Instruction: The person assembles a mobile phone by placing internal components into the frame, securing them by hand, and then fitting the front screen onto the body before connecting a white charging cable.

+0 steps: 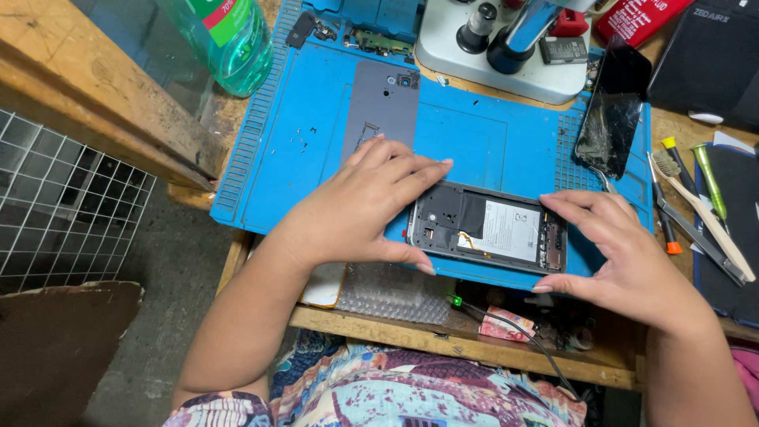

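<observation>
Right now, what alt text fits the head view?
Left hand and right hand grip the ends of an opened phone lying on a blue repair mat. Its grey back cover lies behind, a cracked screen to the right.

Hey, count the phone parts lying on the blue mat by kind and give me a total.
Opened phone body with white battery, held between left hand and right hand: 1
Grey back cover: 1
Cracked black screen: 1
Total: 3
</observation>
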